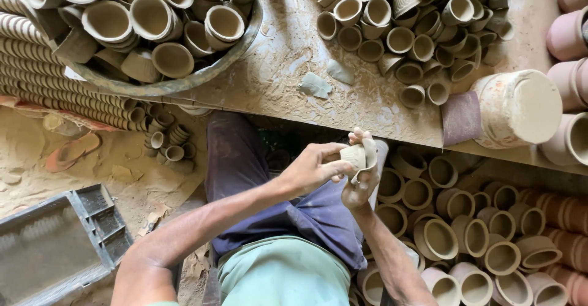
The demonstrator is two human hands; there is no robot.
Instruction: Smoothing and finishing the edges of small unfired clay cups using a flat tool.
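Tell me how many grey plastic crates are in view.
1. The grey plastic crate sits on the sandy floor at the lower left, beside the person's left arm, partly cut off by the frame edge. Others may lie outside the view.

No packages, labels, signs, screens.

Just beyond the hands (343, 171), a dusty counter (275, 67) coated in dried clay. Straight ahead of the hands on it, a heap of small unfired clay cups (416, 30). Ahead and to the left, a wide shallow basin (184, 85) piled with more cups. Between the two, flat clay shards (315, 85). Ahead to the right, at the counter's edge, a squat clay-smeared pot (520, 110) beside a dark sandpaper sheet (460, 117). Left of the hands, sandy floor (37, 153) with a grey plastic crate (55, 245).
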